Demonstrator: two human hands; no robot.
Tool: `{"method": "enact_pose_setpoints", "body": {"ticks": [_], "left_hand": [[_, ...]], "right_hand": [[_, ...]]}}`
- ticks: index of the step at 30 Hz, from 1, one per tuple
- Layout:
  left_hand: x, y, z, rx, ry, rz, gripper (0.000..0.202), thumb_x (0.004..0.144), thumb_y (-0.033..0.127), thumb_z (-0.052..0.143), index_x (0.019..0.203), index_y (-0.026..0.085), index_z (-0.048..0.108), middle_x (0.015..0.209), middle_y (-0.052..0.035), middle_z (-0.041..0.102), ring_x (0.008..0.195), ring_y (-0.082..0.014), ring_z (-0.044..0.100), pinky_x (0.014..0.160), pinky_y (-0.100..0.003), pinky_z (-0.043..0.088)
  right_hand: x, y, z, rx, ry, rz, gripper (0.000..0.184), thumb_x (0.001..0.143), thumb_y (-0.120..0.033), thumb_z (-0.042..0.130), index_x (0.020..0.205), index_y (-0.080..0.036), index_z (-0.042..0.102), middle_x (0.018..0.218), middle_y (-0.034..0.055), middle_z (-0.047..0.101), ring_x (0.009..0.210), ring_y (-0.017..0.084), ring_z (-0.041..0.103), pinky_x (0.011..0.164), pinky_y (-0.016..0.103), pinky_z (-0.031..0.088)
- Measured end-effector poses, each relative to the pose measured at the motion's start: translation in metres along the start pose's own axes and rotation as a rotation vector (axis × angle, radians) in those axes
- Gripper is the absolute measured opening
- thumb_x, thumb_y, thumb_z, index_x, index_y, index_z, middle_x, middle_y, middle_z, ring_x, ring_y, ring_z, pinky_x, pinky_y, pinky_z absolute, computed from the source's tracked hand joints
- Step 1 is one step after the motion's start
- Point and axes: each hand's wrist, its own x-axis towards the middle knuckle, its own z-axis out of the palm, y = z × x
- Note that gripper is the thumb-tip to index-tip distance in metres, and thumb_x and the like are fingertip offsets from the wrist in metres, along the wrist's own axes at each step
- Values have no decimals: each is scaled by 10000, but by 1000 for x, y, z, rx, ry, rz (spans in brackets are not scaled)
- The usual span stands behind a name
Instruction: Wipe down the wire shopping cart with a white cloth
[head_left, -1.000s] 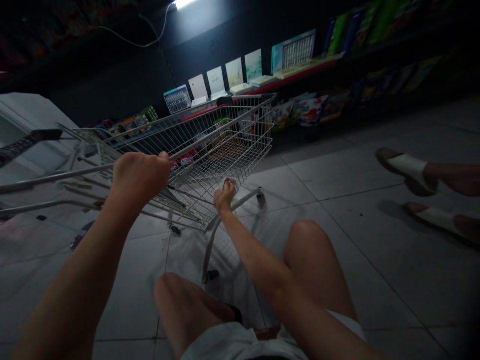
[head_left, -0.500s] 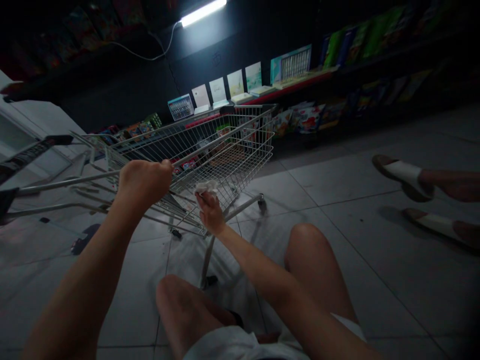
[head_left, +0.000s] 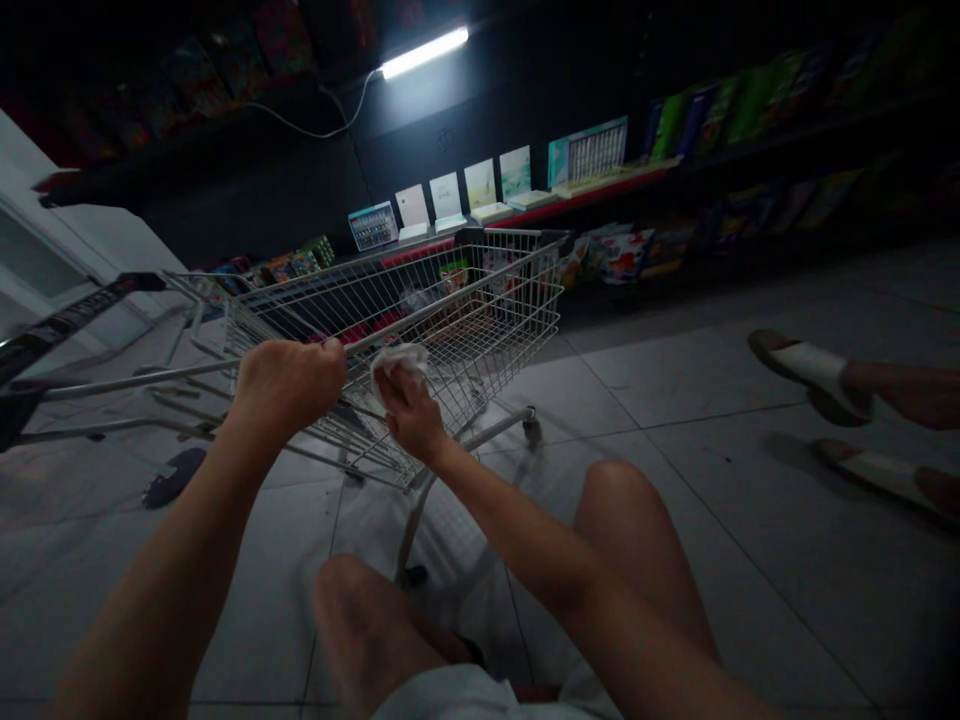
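A metal wire shopping cart [head_left: 517, 318] stands before me, its black handle [head_left: 82, 315] at the left. My left hand [head_left: 291, 388] is closed around the cart's upper side rail. Just right of it, my right hand [head_left: 411, 410] presses a crumpled white cloth or tissue [head_left: 401, 362] against the wire side of the basket. The fingers are partly hidden by the cloth. Through the mesh a brown flat area shows low in the basket; I cannot tell if it is inside the cart or beyond it.
Behind the cart runs a dark shelf with upright books [head_left: 480, 188], a boxed set [head_left: 589, 158] and colourful packs [head_left: 628, 252]. A lit tube lamp [head_left: 424, 53] hangs above. At the right are another person's feet in light shoes [head_left: 814, 368]. A dark purple object [head_left: 174, 478] lies on the tiled floor.
My right hand has moved up and left with the white cloth, closer to my left hand. My left hand keeps its grip on the rail. The view has shifted slightly.
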Motion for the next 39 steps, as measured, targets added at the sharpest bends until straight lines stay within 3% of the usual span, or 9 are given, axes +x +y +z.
{"method": "enact_pose_setpoints", "body": {"ticks": [5, 9, 12, 15, 19, 23, 28, 35, 39], "left_hand": [[-6, -5, 6, -11, 7, -21, 520, 953, 271, 198, 988, 99, 687, 777, -238, 719, 809, -416, 728, 620, -427, 496], [-9, -9, 11, 6, 50, -22, 504, 951, 262, 212, 977, 105, 691, 773, -224, 725, 793, -407, 732, 616, -431, 506], [-11, -12, 14, 8, 48, -10, 524, 973, 296, 201, 964, 110, 691, 802, -221, 735, 791, -396, 733, 621, -431, 512], [-15, -15, 15, -9, 14, -20, 560, 998, 365, 190, 984, 116, 691, 838, -213, 744, 811, -389, 734, 640, -431, 517], [-17, -18, 15, -39, -30, -56, 548, 999, 441, 251, 1031, 127, 698, 835, -202, 745, 825, -394, 730, 663, -436, 516], [-1, -9, 10, -112, -88, -92, 581, 998, 469, 253, 1061, 131, 722, 916, -203, 753, 925, -389, 722, 741, -443, 515], [35, 10, 8, -274, -83, -84, 644, 999, 498, 199, 1093, 174, 747, 1058, -174, 755, 1024, -339, 704, 813, -407, 512], [48, 13, 16, -343, -74, -66, 667, 997, 502, 187, 1085, 154, 748, 1031, -185, 755, 990, -343, 713, 811, -420, 528], [47, 16, 16, -346, -62, -71, 664, 997, 510, 186, 1063, 163, 748, 1009, -184, 755, 974, -351, 716, 800, -429, 531]], "right_hand": [[-40, 21, 6, -28, -50, -4, 609, 833, -84, 557, 1437, -155, 544, 1434, 138, 559, 1335, 321, 505, 1143, 474, 457], [2, -12, -12, -37, 97, -122, 659, 865, -110, 533, 1511, -207, 444, 1531, 92, 458, 1438, 303, 392, 1225, 459, 358], [38, -25, -25, -75, 102, -162, 697, 891, -105, 506, 1547, -294, 367, 1559, 22, 423, 1444, 286, 383, 1198, 428, 407], [53, 3, -38, -123, 89, -108, 721, 880, -79, 490, 1553, -298, 352, 1554, 24, 425, 1408, 294, 421, 1149, 433, 461], [60, 64, -59, -179, 203, 174, 762, 829, -53, 468, 1563, -207, 334, 1544, 96, 423, 1366, 317, 453, 1110, 514, 482], [65, 61, -60, -212, 216, 289, 780, 820, -47, 456, 1575, -147, 285, 1569, 134, 376, 1417, 312, 390, 1140, 494, 452], [38, 18, -27, -209, 52, 218, 767, 862, -102, 497, 1587, -183, 263, 1614, 117, 313, 1431, 339, 374, 1111, 454, 485], [-47, 66, -1, -222, -193, 347, 706, 832, -88, 521, 1526, -84, 392, 1532, 200, 447, 1436, 316, 404, 1173, 442, 410], [-22, 48, -17, -176, -29, 270, 716, 824, -81, 498, 1530, -161, 405, 1549, 130, 440, 1440, 283, 394, 1191, 427, 389]]}}
